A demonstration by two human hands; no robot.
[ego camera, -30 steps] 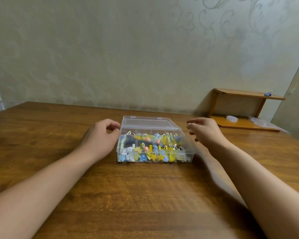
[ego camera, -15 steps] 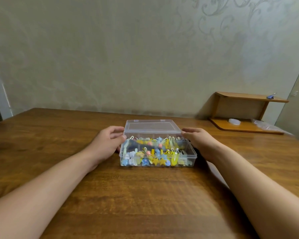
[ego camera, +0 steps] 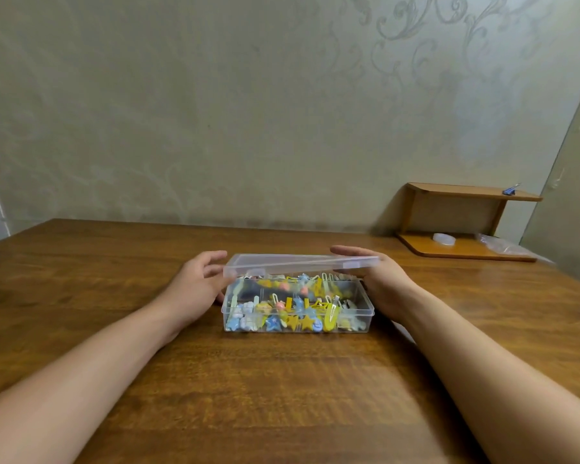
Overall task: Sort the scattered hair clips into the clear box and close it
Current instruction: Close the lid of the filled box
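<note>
Broadly, a pale wall [ego camera: 215, 112] with a faint scrolling pattern fills the upper half of the view, and below it a dark wooden table [ego camera: 282, 380] with strong grain runs toward the camera. At the far right of the table, against the wall, stands a small wooden shelf unit [ego camera: 462, 209]; a blue clip-like item [ego camera: 511, 190] lies on its top board (too small to name surely), and a pale round object [ego camera: 444, 238] and a crumpled clear bag [ego camera: 499, 244] lie on its lower board.

Two bare forearms come in from the bottom corners. Between them, near the middle of the table, sits the clear box [ego camera: 297, 311], its long axis running left to right across the view and a long side facing the person. Its lid [ego camera: 298, 262] hangs partly lowered above the body, hinged along the far side, free edge pointing toward the camera. The left hand [ego camera: 198, 286] is at the left end of the box, fingers loosely extended and touching the lid's left corner. The right hand [ego camera: 379, 279] is at the right end, fingers straight, its fingertips seen through the lid's right end. The hands are apart, one at each end.

Inside the box lie the hair clips [ego camera: 292, 313], a jumble of yellow, blue, pink and white.
</note>
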